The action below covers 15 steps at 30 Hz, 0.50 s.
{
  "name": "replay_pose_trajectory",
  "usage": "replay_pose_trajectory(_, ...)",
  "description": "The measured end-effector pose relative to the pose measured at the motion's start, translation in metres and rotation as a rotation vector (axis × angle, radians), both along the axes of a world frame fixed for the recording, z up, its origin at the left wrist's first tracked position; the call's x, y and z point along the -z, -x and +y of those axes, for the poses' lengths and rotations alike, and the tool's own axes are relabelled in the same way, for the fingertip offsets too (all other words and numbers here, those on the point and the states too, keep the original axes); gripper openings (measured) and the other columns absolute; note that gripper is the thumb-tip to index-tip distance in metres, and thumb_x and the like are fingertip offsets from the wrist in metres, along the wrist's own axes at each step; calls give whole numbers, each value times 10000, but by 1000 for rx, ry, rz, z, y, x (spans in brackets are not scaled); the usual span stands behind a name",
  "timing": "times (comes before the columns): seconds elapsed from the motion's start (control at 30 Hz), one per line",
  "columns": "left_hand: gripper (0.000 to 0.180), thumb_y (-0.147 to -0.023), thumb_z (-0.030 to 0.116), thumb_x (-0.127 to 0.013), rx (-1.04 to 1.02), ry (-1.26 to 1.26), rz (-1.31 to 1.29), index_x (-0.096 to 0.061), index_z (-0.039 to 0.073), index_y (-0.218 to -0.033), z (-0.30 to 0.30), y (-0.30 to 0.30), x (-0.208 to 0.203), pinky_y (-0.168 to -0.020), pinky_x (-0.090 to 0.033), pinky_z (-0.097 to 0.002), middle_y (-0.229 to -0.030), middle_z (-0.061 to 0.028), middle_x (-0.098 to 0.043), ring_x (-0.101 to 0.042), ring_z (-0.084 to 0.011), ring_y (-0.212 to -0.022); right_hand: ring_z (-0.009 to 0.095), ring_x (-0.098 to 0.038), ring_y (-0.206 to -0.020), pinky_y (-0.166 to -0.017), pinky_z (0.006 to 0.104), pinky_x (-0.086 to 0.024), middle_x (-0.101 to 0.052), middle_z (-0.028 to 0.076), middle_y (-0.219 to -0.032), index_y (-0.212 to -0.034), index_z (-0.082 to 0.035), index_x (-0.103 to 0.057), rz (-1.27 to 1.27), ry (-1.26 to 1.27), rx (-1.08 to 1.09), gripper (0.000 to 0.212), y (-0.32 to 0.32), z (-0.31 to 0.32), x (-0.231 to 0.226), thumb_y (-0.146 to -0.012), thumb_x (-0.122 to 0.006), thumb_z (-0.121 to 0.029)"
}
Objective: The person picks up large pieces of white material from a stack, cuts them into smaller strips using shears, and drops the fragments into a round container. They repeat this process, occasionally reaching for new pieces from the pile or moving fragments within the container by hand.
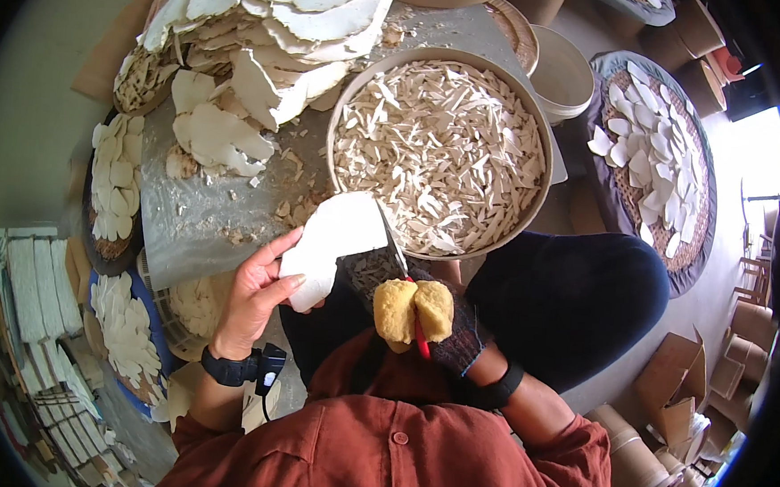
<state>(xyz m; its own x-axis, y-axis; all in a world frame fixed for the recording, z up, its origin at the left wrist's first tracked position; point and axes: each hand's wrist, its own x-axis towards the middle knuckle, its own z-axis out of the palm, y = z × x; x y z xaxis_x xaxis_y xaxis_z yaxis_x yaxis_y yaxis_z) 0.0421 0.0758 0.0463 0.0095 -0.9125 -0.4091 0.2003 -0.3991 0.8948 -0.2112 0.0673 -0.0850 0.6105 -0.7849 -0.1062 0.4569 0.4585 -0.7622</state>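
Right now the left hand [252, 302] holds a flat white slab [332, 244] by its lower edge, fingers curled around it, thumb beneath. The slab is pale, smooth and roughly curved, held just in front of the person's chest, above the lap. The right hand [439, 322], in a dark knitted glove, is closed on scissors [401, 280] with red handles padded in yellow foam; the blades sit against the slab's right edge. Just beyond stands a round basket [544, 137] filled with thin white strips [440, 148]. To its left, a pile of large white pieces [268, 49] lies on a grey sheet [186, 213]. Trays crowd both sides, leaving open room only over the lap.
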Motion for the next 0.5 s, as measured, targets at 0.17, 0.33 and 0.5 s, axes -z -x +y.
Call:
replay_pose_trajectory(0.17, 565, -867, -11, -551, 12, 11, -14, -357, -4, -1398, -5, -3, -5, -772, -562, -346, -1078, -157, -647, -653, -199, -904, 225, -575, -1100, -1005, 353, -413, -547, 127, -1262, -1327, -28, -425, 356, 332, -30, 442, 0, -2, -1, -952, -544, -229)
replay_pose_trajectory(0.33, 588, -858, -1, -548, 15, 27, -48, -342, 2, -1408, 0, -5, -10, -723, -560, -319, -1069, -147, -642, -654, -188, -873, 203, -583, -1097, -968, 339, -442, -597, 110, -1188, -1236, -28, -507, 204, 15, -126, 426, -2, -5, -15, -881, -641, -222)
replay_pose_trajectory(0.5, 577, -851, 9, -557, 48, -11, -58, -368, 3, -1397, 13, -25, -14, -711, -555, -315, -1024, -137, -653, -656, -187, -842, 233, -597, -1072, -962, 372, -460, -592, 145, -1177, -1217, -7, -514, 154, 45, -127, 392, -17, -17, -25, -891, -619, -197)
